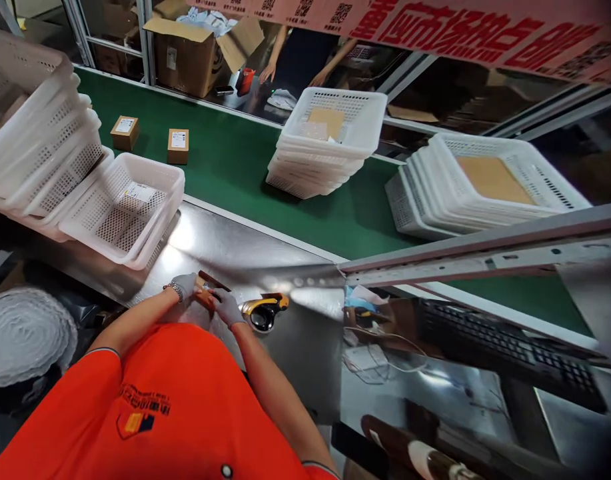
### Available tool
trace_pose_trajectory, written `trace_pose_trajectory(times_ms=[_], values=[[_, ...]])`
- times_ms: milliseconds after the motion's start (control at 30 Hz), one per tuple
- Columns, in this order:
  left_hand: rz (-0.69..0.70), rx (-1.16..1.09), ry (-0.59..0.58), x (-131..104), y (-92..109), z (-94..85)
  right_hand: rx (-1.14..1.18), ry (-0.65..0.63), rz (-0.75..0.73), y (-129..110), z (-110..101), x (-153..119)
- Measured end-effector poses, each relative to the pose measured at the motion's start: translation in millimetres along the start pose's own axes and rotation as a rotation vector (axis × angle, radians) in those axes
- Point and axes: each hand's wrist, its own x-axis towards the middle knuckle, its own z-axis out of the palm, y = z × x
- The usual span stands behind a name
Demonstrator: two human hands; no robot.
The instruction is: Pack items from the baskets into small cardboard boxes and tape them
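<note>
My left hand point(184, 285) and my right hand point(228, 307), both in grey gloves, are closed around a small brown cardboard box point(205, 288) on the steel worktop point(225, 247). The box is mostly hidden between the hands; one open flap sticks up at its top. A yellow and black tape dispenser point(263, 311) lies on the worktop just right of my right hand, not touched. My orange shirt fills the lower left of the view.
White perforated baskets are stacked at left point(40, 147), with one low stack point(125, 207) beside them. Two small labelled boxes point(178, 145) and more basket stacks point(330, 140) point(485, 187) sit on the green conveyor point(235, 160). A keyboard point(505, 347) lies right. Another person's hands show beyond the belt.
</note>
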Motion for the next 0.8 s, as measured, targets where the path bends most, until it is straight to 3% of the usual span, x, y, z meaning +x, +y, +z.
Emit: trace_pose_trajectory(times_ms=[100,200,267,500,667,800], values=[[-0.074,0.01,0.046,8,-8,0.6,-0.174,0.083,-0.068,-3,9,0],[-0.098,0.003,0.072,11,-14,4.1,-0.378,0.269,-0.165,-4,13,4],[-0.099,-0.006,0.077,13,-16,6.5,-0.424,0.319,-0.161,-1,13,6],[-0.075,0.02,0.106,18,-19,12.6,-0.383,0.079,-0.121,31,31,-9],[-0.05,0.011,0.136,24,-22,14.8,-0.362,0.137,-0.168,57,58,-14],[-0.063,-0.122,0.178,30,-25,17.4,-0.315,0.188,-0.206,60,63,-6]])
